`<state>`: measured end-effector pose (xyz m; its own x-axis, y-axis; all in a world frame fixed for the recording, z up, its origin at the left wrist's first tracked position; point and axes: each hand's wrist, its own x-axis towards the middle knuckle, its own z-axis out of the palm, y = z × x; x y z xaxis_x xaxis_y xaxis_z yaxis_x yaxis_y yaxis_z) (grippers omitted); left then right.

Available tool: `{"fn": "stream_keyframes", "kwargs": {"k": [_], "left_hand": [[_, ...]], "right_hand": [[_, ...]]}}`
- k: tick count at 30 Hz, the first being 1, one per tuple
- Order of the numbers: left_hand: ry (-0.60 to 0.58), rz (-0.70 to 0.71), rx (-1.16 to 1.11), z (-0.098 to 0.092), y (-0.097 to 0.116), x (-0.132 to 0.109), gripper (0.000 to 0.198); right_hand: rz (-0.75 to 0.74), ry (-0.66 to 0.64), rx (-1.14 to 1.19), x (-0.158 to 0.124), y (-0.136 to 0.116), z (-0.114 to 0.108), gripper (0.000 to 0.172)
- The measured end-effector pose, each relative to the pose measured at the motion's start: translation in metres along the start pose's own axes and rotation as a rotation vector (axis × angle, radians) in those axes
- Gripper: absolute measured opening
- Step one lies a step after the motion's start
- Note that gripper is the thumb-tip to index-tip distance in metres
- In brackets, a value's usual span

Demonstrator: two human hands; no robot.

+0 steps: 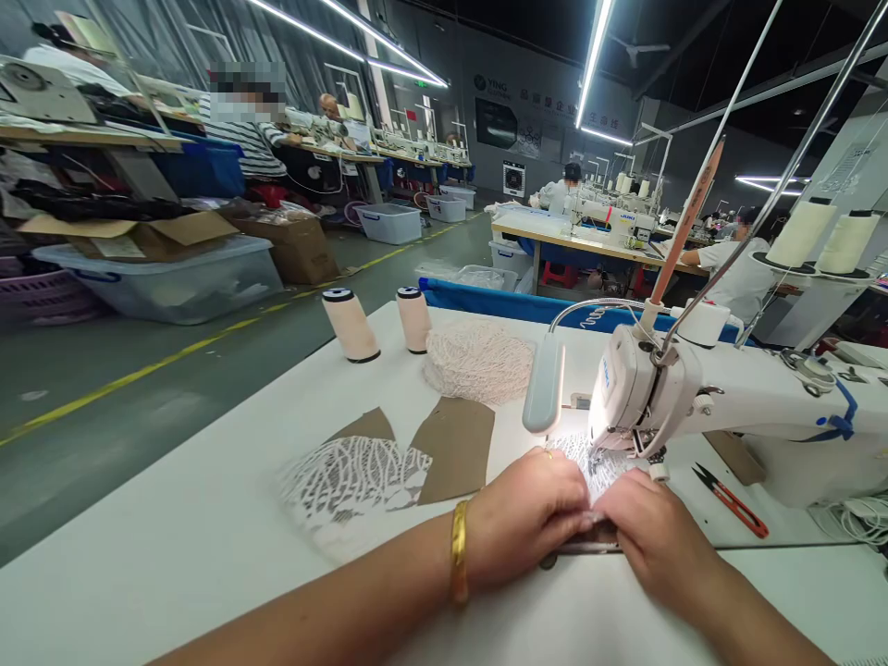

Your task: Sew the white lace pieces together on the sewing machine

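White lace fabric (pixel 579 453) lies under the needle of a white sewing machine (pixel 624 388), lit by a small lamp (pixel 544 384). At the lace's near edge, my left hand (pixel 531 509) is closed with its fingers pinching the fabric. Close beside it, my right hand (pixel 652 527) also grips the lace, its fingertips curled over the edge. The fingertips of the two hands nearly meet in front of the presser foot. Another patterned lace piece (pixel 361 481) lies to the left, partly over brown card patterns (pixel 458 449).
Red-handled thread snips (pixel 732 499) lie right of my right hand. Two thread cones (pixel 351 326) and a heap of pale lace (pixel 478 361) stand farther back on the white table (pixel 173 564). Co-workers sit at other machines; plastic bins (pixel 388 224) line the aisle.
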<state>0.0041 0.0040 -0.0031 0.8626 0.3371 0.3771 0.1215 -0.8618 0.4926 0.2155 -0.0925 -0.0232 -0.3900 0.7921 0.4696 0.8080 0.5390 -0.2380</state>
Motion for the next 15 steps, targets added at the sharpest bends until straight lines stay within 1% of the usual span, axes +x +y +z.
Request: {"fn": "stream_keyframes", "kwargs": {"k": [3, 5, 9, 15], "left_hand": [[0.039, 0.063, 0.141, 0.006, 0.007, -0.013, 0.015], [0.064, 0.086, 0.176, 0.008, 0.011, -0.016, 0.016], [0.087, 0.095, 0.212, 0.009, 0.012, -0.014, 0.018], [0.093, 0.091, 0.258, 0.011, 0.002, -0.008, 0.022]], "right_hand": [[-0.086, -0.040, 0.012, -0.005, -0.004, -0.007, 0.025], [-0.099, -0.035, 0.020, -0.007, -0.005, -0.009, 0.025], [-0.078, -0.044, 0.006, -0.007, -0.003, -0.009, 0.026], [-0.027, -0.043, -0.039, -0.005, 0.004, -0.002, 0.031]]}}
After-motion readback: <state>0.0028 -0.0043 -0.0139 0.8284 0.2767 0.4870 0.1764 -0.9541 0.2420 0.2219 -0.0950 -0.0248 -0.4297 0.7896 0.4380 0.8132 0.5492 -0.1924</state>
